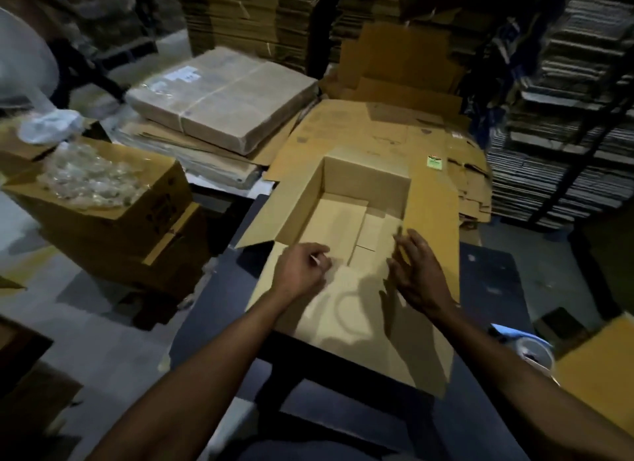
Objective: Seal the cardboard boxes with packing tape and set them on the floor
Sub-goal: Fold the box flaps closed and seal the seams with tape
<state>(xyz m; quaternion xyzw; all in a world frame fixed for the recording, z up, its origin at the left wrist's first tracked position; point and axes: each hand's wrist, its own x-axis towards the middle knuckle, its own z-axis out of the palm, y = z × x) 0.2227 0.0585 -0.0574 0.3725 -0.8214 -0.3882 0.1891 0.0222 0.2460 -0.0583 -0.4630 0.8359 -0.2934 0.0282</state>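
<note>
- An open cardboard box (346, 220) sits on a dark counter (487, 282), its top flaps spread outward and its inner bottom flaps folded flat.
- The left hand (302, 272) reaches over the near flap with its fingers curled; something thin and pale shows at the fingers, though blur makes it hard to say what it is — or whether the grip is truly clamped on it.
- The right hand (418, 272) is at the box's right wall, fingers straight and spread, grip apart, touching the inner side of the wall.
- A roll of packing tape (535, 352) lies on the counter's right edge, well apart from both hands.
- To the left stands a second carton (113, 220) with crumpled clear plastic (89, 179) on top.
- Behind the open box lie flattened cardboard sheets (394, 131), and a wrapped, strapped bundle (223, 97) rests on more flat board.
- Tall stacks of flat cardboard (566, 100) fill the background.
</note>
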